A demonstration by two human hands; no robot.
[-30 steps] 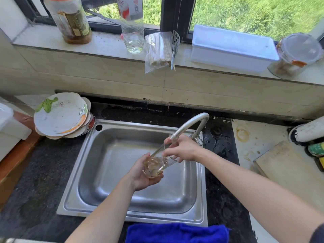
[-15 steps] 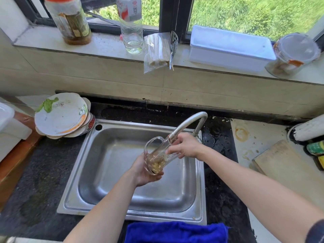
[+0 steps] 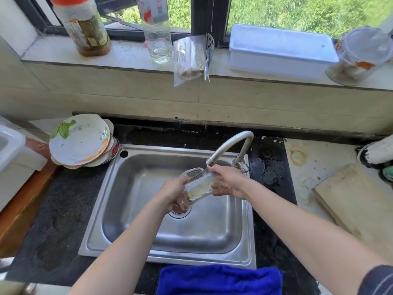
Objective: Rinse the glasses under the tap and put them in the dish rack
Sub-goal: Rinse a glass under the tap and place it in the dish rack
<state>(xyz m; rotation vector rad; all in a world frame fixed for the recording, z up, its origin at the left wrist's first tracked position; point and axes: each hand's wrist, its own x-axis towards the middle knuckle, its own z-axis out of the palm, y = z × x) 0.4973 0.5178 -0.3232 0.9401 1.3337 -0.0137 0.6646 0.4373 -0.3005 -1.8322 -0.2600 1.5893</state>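
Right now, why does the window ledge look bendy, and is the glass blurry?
Head view: the wide-angle lens bows the window ledge and the edges of the sink; sunlight glares off the white box; the glass, held by the left hand and right hand, looks slightly smeared, its contents unclear.

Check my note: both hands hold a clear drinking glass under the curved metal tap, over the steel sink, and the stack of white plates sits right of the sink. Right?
Not quite: the head view shows the stack of white plates left of the stainless steel sink. The rest holds.
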